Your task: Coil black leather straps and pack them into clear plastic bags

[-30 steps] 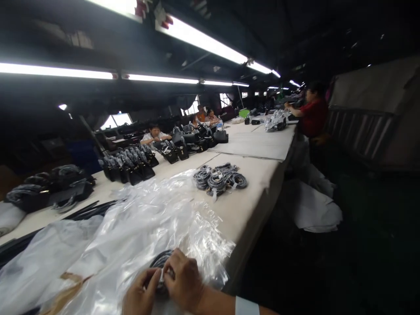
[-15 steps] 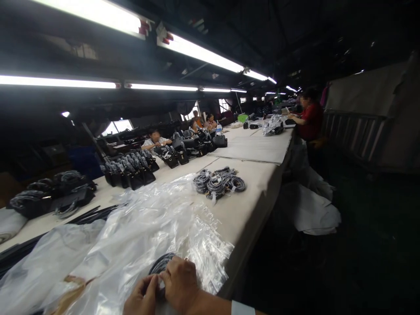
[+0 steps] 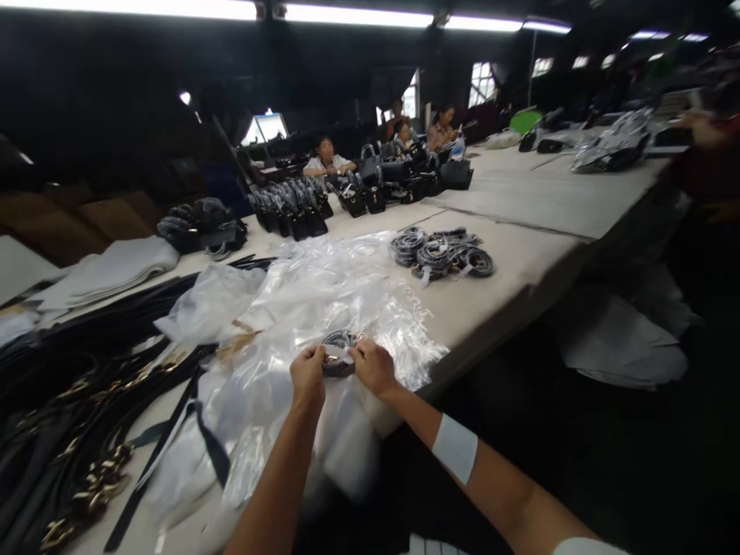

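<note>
My left hand (image 3: 308,373) and right hand (image 3: 373,365) pinch the coiled strap (image 3: 340,368), fingers closed on its white band — over the clear plastic bags (image 3: 324,285); I see no readable writing.

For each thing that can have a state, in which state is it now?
Held strap: coiled
Left hand: closed on the strap
Right hand: closed on the strap
Strap coils ahead: wound, grouped
Long black straps: uncoiled
Clear plastic: rumpled
Handbag row: upright
Ceiling lamps: lit
</note>
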A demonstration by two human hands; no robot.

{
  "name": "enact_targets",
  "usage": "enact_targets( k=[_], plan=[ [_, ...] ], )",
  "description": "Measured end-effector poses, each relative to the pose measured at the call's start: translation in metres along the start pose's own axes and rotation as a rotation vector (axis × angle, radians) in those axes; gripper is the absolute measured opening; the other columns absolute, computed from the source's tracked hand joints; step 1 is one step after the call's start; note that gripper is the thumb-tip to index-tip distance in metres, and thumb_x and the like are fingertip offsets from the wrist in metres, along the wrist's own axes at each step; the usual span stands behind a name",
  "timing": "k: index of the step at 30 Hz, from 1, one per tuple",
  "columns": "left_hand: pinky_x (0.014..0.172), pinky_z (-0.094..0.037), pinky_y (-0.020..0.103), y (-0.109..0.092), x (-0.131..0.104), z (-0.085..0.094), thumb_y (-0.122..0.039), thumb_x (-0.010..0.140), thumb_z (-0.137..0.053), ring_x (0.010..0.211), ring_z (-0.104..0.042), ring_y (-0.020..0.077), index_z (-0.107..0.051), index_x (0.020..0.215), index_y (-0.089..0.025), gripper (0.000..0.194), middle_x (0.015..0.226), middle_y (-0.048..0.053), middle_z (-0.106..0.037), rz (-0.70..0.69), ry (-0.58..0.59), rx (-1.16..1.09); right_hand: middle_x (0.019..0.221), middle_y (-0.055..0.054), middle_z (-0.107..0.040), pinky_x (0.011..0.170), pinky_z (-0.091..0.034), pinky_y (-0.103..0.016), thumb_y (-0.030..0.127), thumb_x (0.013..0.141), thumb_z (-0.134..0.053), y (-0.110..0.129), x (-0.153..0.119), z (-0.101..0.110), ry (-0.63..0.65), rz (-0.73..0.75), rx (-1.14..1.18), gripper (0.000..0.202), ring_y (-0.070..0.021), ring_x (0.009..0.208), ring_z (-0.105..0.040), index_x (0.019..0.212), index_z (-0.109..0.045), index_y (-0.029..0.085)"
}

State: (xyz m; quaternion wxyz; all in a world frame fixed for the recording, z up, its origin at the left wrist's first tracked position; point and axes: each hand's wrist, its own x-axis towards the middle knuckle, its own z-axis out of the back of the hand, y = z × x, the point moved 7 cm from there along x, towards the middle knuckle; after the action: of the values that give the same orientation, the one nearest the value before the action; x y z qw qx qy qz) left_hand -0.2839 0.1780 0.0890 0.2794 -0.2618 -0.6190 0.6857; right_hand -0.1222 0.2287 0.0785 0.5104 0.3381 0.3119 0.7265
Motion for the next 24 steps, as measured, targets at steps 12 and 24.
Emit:
enact_targets(
  k=[12,24],
  plan=[
    [0.056,-0.042,0.021,-0.045,-0.017,-0.019,-0.047,0.066,-0.075,0.056,-0.052,0.0095,-0.062,0.075,-0.014,0.037,0.061,-0.003,-0.058,-0.092,0.226,-0.169,0.064,-0.003,-0.058,0.062,-0.034,-0.028,0.056,0.086,-0.06,-0.001,0.006,0.005,0.105,-0.07,0.519,0.043,-0.0161,0.064,-0.052,0.066,-0.062,0.018],
    [0.075,-0.055,0.032,-0.111,-0.034,-0.002,-0.049,0.075,-0.07,0.087,-0.066,0.0232,-0.07,0.09,-0.023,0.03,0.087,0.002,-0.072,-0.49,0.251,0.104,0.083,-0.01,-0.068,0.068,-0.054,-0.033,0.069,0.086,-0.048,0.028,0.054,0.112,-0.134,0.17,0.775,0.063,-0.0199,0.073,-0.063,0.1,-0.068,0.011]
  ],
)
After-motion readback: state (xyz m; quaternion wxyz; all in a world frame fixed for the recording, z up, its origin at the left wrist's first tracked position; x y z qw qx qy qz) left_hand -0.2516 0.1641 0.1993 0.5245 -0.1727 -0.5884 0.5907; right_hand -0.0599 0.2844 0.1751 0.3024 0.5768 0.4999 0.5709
